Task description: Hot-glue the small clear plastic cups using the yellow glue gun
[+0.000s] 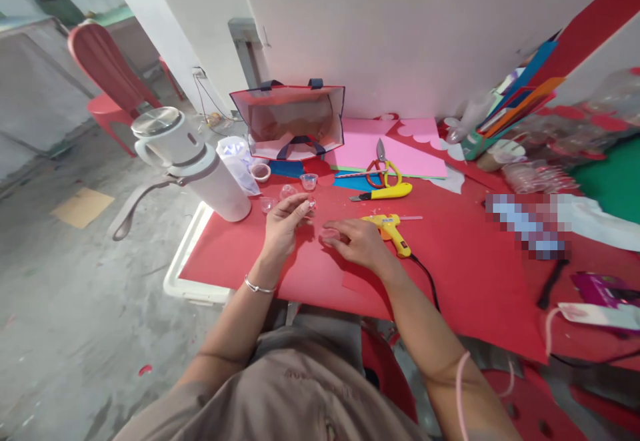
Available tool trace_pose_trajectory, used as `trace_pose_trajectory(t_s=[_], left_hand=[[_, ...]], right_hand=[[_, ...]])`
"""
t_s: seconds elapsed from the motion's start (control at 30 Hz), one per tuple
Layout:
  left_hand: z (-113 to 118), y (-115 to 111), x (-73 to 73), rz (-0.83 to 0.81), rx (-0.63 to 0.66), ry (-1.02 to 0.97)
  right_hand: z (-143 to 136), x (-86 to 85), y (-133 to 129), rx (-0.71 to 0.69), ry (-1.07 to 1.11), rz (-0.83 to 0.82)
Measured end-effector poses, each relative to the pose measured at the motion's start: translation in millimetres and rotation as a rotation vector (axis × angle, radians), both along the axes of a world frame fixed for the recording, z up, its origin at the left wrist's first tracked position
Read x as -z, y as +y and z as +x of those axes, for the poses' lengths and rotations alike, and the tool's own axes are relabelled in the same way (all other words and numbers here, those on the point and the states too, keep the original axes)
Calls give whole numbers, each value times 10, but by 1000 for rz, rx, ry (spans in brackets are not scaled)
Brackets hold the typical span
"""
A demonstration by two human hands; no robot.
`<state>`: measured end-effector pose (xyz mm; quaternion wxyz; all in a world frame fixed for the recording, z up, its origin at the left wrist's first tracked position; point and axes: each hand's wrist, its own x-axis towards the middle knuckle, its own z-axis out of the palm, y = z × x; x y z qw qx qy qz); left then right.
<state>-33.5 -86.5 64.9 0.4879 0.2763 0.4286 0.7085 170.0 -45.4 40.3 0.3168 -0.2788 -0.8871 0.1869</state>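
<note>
My left hand (283, 224) is raised over the red-covered table (310, 274), thumb and fingers pinched on a small clear plastic piece (312, 203) whose exact kind I cannot make out. Close beside it, my right hand (361, 241) curls its fingers around a small clear plastic cup (329, 233), partly hidden by the fingers. Several similar little cups, among them a clear cup (309, 181) and a whitish cup (261, 173), stand just beyond my left hand. A yellow glue gun (395, 231) lies right behind my right hand, its black cord trailing toward the table's front edge.
A large white flask (220, 184) stands at the left edge. Behind are an open bag (290, 124), pink paper sheets (415, 141), scissors (383, 161) and a yellow cutter knife (387, 192). Clear bottles (575, 127) and a purple box (600, 291) lie to the right.
</note>
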Motion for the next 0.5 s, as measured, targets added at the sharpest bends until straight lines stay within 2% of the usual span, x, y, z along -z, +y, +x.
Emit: trace_pose_trajectory(t_s=[0.2, 0.5], left_hand=[[-24, -52, -32, -25, -36, 20], [-3, -64, 61, -41, 7, -1]], right_hand=[[0, -18, -1, 49, -14, -18], [-2, -119, -9, 20, 127, -95]])
